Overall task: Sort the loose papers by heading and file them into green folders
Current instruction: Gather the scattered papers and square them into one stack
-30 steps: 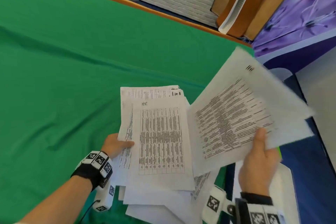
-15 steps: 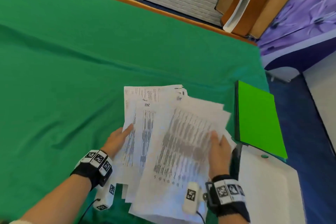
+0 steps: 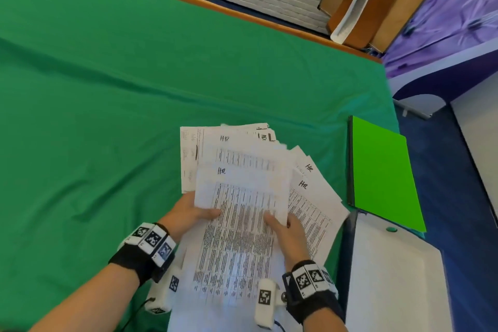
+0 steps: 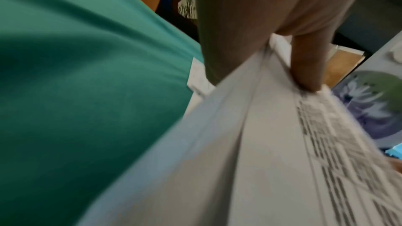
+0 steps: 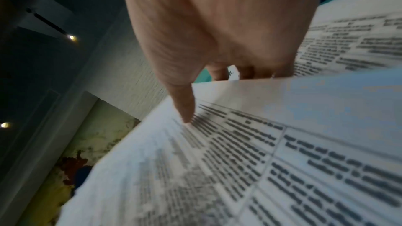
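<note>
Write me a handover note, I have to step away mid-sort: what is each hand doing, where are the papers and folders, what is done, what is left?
Left hand: grips the left edge of the top sheet, thumb on top.
Right hand: pinches the same sheet's right side.
Papers: fanned in a loose pile on the green cloth; the headings that can be read say HR.
Green folder: closed, on the cloth to the right of the pile, nothing visibly filed.
White binder: nearer, beside the right wrist.
Done: no filing shows yet.
Left: finish sorting by heading, then file into folders.
</note>
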{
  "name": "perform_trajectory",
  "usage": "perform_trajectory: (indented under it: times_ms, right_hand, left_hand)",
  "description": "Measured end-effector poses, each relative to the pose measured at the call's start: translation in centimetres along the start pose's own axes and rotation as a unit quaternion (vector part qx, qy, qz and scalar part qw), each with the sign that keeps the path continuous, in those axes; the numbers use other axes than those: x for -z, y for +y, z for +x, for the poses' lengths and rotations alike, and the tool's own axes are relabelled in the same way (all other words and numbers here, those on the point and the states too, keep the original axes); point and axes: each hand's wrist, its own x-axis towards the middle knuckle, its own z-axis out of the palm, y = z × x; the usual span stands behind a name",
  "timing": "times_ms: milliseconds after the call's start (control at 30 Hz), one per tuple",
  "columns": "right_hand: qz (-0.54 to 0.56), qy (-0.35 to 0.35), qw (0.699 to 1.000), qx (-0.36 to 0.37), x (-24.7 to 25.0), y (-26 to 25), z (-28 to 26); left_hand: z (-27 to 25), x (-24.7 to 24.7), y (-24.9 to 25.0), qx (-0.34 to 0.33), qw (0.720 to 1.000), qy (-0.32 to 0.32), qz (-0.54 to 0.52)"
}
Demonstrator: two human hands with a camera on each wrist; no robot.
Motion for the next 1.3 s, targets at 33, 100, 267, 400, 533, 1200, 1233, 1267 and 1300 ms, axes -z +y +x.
perform_trajectory:
  times_ms: [33, 100, 267, 400, 533, 1200, 1233, 1267, 1300]
  right_hand:
    - [0.037, -0.008, 0.999, 0.008, 0.5, -0.6, -0.4]
    - [0.102, -0.035, 0.994, 0.024, 1.4, -2.0, -0.8]
    - [0.118, -0.071, 0.982, 0.131, 2.3, -8.0, -3.3]
    - [0.139, 0.033, 0.948, 0.283, 1.4, -12.4, -5.8]
    - [0.156, 0.049, 0.940, 0.300, -0.4, -12.2, -6.2]
    - [-0.085, 0.266, 0.958, 0.071, 2.3, -0.9, -2.2]
    - [-0.095, 0.275, 0.956, 0.030, 2.7, 0.6, -2.2]
    - [-0.107, 0.279, 0.954, -0.008, 3.0, 2.1, -2.4]
    - [-0.126, 0.277, 0.952, -0.039, 3.4, 3.5, -2.7]
  left_hand:
    - [-0.4, 0.2, 1.2, -0.013, 1.000, -0.016, 0.005]
    - [-1.5, 0.7, 4.0, -0.045, 0.997, -0.054, 0.016]
    - [-3.6, 0.5, 10.4, -0.166, 0.985, -0.031, 0.045]
    - [-5.1, -0.8, 12.7, -0.307, 0.949, 0.072, 0.012]
    - [-5.2, -0.9, 12.3, -0.373, 0.917, 0.135, -0.032]
    - [1.6, -4.8, 5.4, -0.127, 0.971, 0.100, 0.175]
    - [1.8, -5.5, 4.3, -0.084, 0.971, 0.074, 0.213]
    - [2.2, -6.1, 3.0, -0.044, 0.964, 0.051, 0.259]
    - [2.6, -6.5, 1.6, -0.009, 0.950, 0.028, 0.310]
